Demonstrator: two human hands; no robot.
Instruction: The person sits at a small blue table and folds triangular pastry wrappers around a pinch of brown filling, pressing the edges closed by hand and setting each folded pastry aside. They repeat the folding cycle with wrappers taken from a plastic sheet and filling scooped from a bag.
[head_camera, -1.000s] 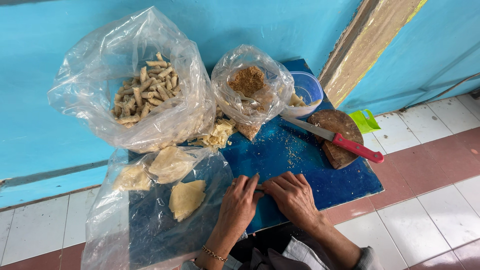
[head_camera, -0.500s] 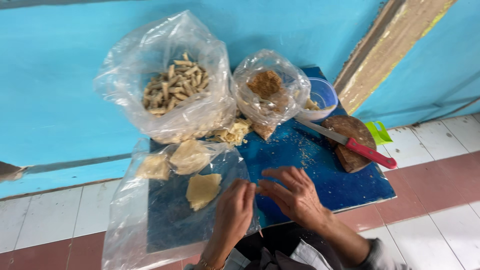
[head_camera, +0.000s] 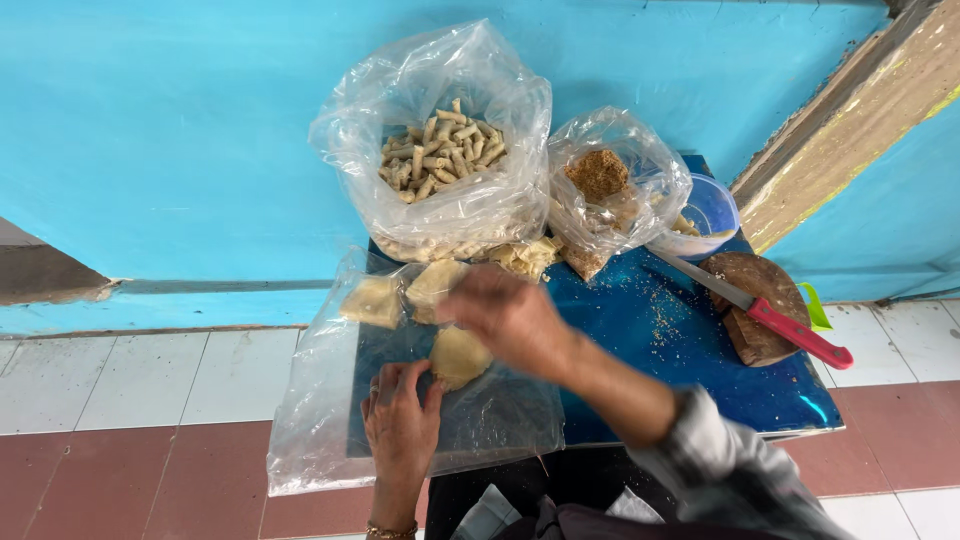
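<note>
A clear plastic sheet (head_camera: 330, 420) lies over the left part of a blue board (head_camera: 640, 330). On it rest flat pale dough wrappers (head_camera: 372, 300), one (head_camera: 462, 355) nearest me. My left hand (head_camera: 402, 425) rests on the sheet with its fingertips at the near wrapper's edge. My right hand (head_camera: 512, 318) reaches left across the board, blurred, fingers curled over the wrappers; whether it holds one is unclear.
A big clear bag of small rolled pieces (head_camera: 440, 150) and a smaller bag of brown filling (head_camera: 605, 180) stand at the back. A blue bowl (head_camera: 715, 210), a red-handled knife (head_camera: 760, 310) on a round wooden block (head_camera: 755, 315) sit right. Tiled floor and a turquoise wall surround.
My right hand has swung left from the board's near edge to over the wrappers. My left hand has shifted onto the plastic sheet beside the near wrapper. The camera has moved closer.
</note>
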